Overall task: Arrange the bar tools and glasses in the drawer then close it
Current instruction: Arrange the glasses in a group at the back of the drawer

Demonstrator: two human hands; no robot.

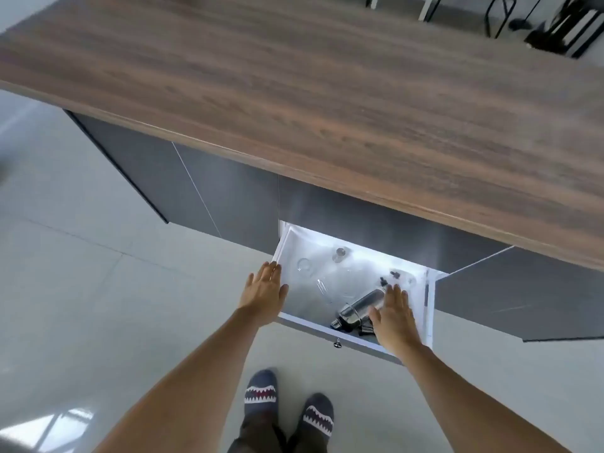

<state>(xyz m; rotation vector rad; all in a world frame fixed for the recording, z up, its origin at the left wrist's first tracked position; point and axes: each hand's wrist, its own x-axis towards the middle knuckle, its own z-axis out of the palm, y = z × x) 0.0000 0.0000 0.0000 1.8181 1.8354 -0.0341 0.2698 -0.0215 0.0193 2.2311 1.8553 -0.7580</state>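
Right hand [394,317] hides shaker [358,307] end; glasses [322,286] faint.

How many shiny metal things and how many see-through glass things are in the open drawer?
Metal shaker, lying on its side: 1
Clear glass items that can be made out: 3, at and
Small dark pieces: 2, at and
Total: 6, though glare and the right hand may hide more.
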